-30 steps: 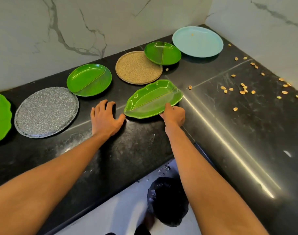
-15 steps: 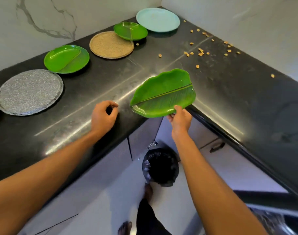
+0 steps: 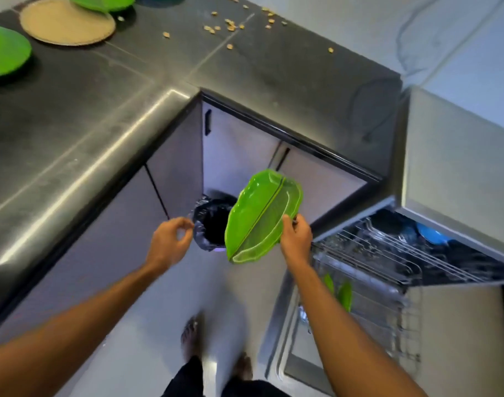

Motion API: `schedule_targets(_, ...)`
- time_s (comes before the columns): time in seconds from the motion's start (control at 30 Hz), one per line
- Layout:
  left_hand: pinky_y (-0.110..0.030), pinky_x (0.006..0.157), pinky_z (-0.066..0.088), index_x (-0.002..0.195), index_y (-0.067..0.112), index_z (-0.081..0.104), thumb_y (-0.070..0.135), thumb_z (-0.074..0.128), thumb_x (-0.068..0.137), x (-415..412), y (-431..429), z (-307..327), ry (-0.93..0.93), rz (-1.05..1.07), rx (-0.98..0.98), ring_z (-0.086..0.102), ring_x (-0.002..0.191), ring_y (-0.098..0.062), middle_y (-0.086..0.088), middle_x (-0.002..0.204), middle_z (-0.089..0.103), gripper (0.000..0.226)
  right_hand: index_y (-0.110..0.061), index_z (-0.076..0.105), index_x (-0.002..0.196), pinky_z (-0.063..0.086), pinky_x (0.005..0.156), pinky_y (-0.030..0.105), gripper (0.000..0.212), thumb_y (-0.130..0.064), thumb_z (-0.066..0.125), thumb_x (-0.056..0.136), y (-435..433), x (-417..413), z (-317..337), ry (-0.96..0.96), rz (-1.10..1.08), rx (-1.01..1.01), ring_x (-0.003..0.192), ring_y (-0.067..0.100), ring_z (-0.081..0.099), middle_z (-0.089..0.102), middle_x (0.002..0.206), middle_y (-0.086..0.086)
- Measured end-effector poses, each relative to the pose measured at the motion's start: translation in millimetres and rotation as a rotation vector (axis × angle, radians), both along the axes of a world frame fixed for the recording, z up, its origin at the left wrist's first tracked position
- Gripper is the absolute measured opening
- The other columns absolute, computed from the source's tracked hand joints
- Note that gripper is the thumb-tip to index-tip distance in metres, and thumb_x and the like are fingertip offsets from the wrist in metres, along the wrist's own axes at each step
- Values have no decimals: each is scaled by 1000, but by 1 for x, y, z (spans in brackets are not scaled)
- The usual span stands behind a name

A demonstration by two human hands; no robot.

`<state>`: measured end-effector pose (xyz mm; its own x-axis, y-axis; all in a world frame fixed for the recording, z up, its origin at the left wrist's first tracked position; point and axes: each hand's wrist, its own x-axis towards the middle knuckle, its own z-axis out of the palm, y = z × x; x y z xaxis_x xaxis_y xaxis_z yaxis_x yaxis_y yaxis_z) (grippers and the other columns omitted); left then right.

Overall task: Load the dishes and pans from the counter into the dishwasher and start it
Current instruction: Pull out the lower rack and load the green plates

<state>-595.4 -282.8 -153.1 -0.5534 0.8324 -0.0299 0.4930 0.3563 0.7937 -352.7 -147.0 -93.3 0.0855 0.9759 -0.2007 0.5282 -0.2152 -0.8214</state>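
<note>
Right now you are mid-carry: the leaf-shaped plate (image 3: pixel 263 216) is in the air at the centre of the frame, off the counter (image 3: pixel 73 116), in front of the black-lined bin (image 3: pixel 212 227) and just left of the open dishwasher (image 3: pixel 460 173). Your right hand (image 3: pixel 296 239) grasps it by its right-hand rim, thumb on the hollow face. Your left hand (image 3: pixel 169 242) hangs left of the bin, fingers loosely curled and holding nothing.

I judge this the transfer step for one dish, with more to fetch: a tan plate (image 3: pixel 67 21) and a green plate (image 3: pixel 4 50) lie on the counter at upper left.

The plate is tipped up, hollow face toward you. Its long axis, marked by the midrib, runs from lower left to upper right of the frame, one tip toward the cabinets, the other toward the floor.

The next move probably calls for swinging it right and down to the lower rack (image 3: pixel 368 325), where two green pieces (image 3: pixel 345 295) already stand on edge. Turn it so the long axis suits the tines, and clear the upper rack (image 3: pixel 388 250) on the way.
</note>
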Motion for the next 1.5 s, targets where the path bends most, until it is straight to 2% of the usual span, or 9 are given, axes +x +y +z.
schedule_targets(0.2,-28,74,48,78,36,64,28,65,78,133,-25,-44,-217,-230,-332,66,77,-22,3,80,70,8,-13,59,84,53,73,49,18,-28,58,95,-45,147,-50,-109,-75,-141,75,30,63,66,77,9)
schedule_targets(0.3,-34,74,55,71,43,61,43,54,67,198,-29,-71,-272,-324,-390,66,71,-17,5,77,72,8,-12,57,80,50,67,44,18,-22,59,95,-59,218,-65,-144,-84,-159,67,29,59,61,67,6)
schedule_targets(0.4,-36,74,55,73,41,63,33,55,69,272,-32,-92,-278,-362,-486,67,72,-17,5,77,72,12,-8,58,84,43,62,39,15,-18,59,96,-71,288,-83,-151,-81,-204,66,30,58,59,67,9)
schedule_targets(0.6,-35,63,51,75,34,63,25,60,79,409,-22,-108,-247,-401,-614,55,56,-14,3,63,63,10,-12,57,92,47,68,41,12,-23,57,97,-89,416,-129,-151,-129,-332,75,35,62,60,69,1)
schedule_targets(0.77,-25,71,44,95,27,64,16,63,89,485,6,-127,-199,-481,-712,61,75,-14,6,80,65,12,-13,57,93,47,73,40,9,-22,58,93,-84,496,-174,-195,-162,-441,85,37,63,68,85,10)
schedule_targets(1.0,-29,80,48,114,13,63,18,67,90,515,54,-180,-191,-469,-730,63,97,-22,-4,104,65,25,-10,61,93,41,66,31,6,-13,63,89,-45,554,-212,-217,-308,-357,69,30,60,60,68,1)
schedule_targets(1.2,-38,95,47,136,8,47,21,68,91,513,107,-249,-117,-417,-826,55,118,-30,-15,132,55,51,-7,61,102,38,54,19,13,-15,65,92,1,577,-275,-215,-352,-317,61,21,57,63,71,4)
schedule_targets(1.4,-37,99,45,153,16,22,37,65,93,516,155,-297,-201,-341,-891,45,133,-32,-14,153,37,77,-11,64,102,56,65,37,17,-20,65,88,40,576,-331,-307,-310,-263,63,25,65,71,73,10)
schedule_targets(1.5,-43,111,38,156,19,14,42,64,92,520,163,-319,-237,-288,-927,36,141,-34,-13,159,29,84,-11,65,98,58,66,41,17,-23,64,86,47,576,-351,-346,-229,-195,66,29,67,72,76,11)
